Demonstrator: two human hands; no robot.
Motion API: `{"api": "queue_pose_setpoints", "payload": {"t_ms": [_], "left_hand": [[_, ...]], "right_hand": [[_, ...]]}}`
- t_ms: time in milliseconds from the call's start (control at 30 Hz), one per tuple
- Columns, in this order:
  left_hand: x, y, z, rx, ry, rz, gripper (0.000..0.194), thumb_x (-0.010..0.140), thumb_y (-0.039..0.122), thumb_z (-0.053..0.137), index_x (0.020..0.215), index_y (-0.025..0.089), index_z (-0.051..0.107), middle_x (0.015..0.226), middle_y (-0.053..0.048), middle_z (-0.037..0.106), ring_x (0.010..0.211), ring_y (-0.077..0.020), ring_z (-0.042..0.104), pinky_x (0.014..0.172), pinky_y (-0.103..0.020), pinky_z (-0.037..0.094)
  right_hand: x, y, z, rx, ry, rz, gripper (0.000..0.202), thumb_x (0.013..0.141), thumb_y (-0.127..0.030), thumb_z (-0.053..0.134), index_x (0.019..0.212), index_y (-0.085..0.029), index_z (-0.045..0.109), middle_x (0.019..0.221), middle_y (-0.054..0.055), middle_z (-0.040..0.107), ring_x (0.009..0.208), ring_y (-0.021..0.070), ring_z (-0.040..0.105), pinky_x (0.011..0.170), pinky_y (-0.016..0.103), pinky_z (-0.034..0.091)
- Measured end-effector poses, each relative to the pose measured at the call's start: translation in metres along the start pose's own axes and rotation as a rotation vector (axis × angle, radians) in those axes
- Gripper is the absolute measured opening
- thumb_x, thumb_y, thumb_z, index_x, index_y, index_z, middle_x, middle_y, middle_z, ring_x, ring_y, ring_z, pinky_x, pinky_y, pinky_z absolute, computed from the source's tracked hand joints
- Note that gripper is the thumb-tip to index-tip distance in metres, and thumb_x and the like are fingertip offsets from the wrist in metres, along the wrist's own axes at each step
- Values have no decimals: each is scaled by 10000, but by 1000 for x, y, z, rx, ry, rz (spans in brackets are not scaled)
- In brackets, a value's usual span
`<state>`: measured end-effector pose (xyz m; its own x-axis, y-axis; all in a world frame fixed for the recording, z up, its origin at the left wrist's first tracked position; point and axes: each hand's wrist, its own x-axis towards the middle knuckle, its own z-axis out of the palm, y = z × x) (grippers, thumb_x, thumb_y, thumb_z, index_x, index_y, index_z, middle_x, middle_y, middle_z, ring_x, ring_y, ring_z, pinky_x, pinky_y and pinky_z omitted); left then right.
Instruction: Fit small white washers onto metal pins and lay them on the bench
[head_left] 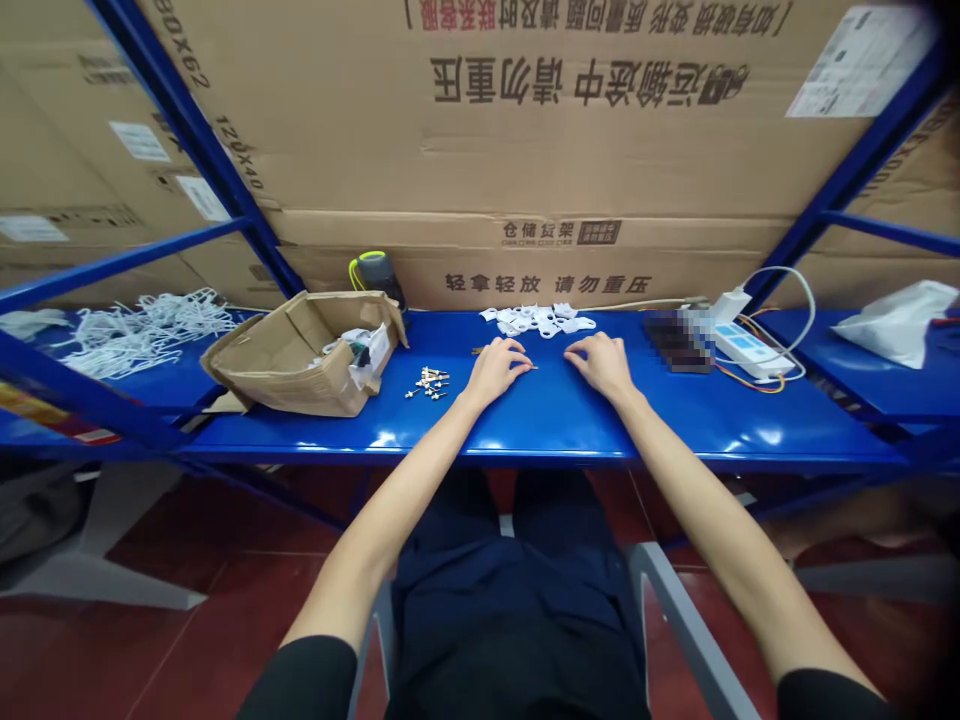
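Observation:
My left hand [495,372] rests on the blue shelf [540,425], its thumb and fingers closed around a small thin brass-coloured piece [535,367] whose tip shows at the fingertips. A little to the right, my right hand [604,364] is bent with its thumb and fingers drawn together; whatever they may hold is too small to make out. Just beyond both hands lies a pile of flat white plastic pieces with holes [536,320]. Left of my left hand is a small heap of brass-coloured metal pins with white parts [430,382]. Small brownish pieces [477,351] lie beside my left knuckles.
An open cardboard box [300,385] stands at left, a dark cylinder with a yellow-green loop [377,275] behind it. To the right are a blurred dark object [679,340] and a white power strip [750,350] with cables. White cords [142,330] lie on the left shelf.

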<state>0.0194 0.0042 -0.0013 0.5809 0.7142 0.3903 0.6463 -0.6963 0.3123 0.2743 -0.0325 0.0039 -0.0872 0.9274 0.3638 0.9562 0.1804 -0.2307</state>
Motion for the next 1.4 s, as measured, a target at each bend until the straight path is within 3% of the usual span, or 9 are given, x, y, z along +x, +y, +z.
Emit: {"api": "queue_pose_setpoints", "payload": {"t_ms": [133,267,533,633,700,833,967,1200,1400], "left_hand": [[-1,-2,2,-99,63,-54,201,993,364,742,1122,255,850,1235,-55,750,1140,-242,613,1061,-386,475],[-1,-4,4,-87,81,-173,229,990,396,741,1123,250,856,1228,-68,764,1156,-276,608,1055,-424,469],[0,0,1,-28,28,-180,194,1029,363,688,1055,262,852,1204,-65,761,1156,-282,600,1040,-424,438],[-2,3,-2,-5,49,-208,185,1040,343,674,1086,250,828,1208,-73,754,1181,-287,592,1046,-427,427],[-3,4,-4,-4,62,-228,175,1043,322,669,1093,241,816,1204,-74,754,1194,-295,592,1049,-436,425],[-3,4,-5,-19,85,-228,155,1042,299,665,1079,239,803,1205,-67,762,1202,-302,602,1053,-454,431],[-2,3,-3,-47,155,-225,119,1034,280,672,1038,255,788,1194,-51,776,1176,-300,618,1029,-446,440],[0,2,-3,-160,264,-140,103,1034,298,678,1012,249,767,1137,-34,789,1035,-261,636,953,-397,459],[2,-4,2,-234,341,-52,72,1012,281,715,1004,229,764,1053,-21,795,895,-226,617,883,-361,474]], "right_hand": [[-1,-15,5,226,-90,-148,363,1052,-380,522,1170,-241,836,1198,66,819,1106,274,678,1017,406,514],[1,-18,11,261,-107,-190,336,1037,-384,559,1125,-246,852,1207,68,812,1130,264,694,1040,394,528],[38,-30,28,326,-162,-36,225,946,-323,683,1030,-236,872,1099,49,842,1000,248,751,934,345,555],[42,-37,34,459,-79,71,245,939,-378,686,995,-226,870,1038,54,849,984,257,758,937,366,561],[39,-38,37,592,-25,52,266,941,-394,675,963,-206,861,977,59,846,957,250,764,951,368,563],[31,-36,37,798,-68,-47,243,898,-396,713,946,-200,850,898,45,836,929,250,778,970,370,575],[32,-34,38,838,-62,-4,185,831,-381,795,909,-224,854,975,51,849,993,285,787,997,405,583],[35,-36,41,1069,-29,18,362,757,-522,871,928,-206,829,885,70,835,839,264,775,927,432,613],[35,-40,35,1169,74,100,410,675,-542,932,904,-216,840,921,71,833,896,273,760,969,455,600]]}}
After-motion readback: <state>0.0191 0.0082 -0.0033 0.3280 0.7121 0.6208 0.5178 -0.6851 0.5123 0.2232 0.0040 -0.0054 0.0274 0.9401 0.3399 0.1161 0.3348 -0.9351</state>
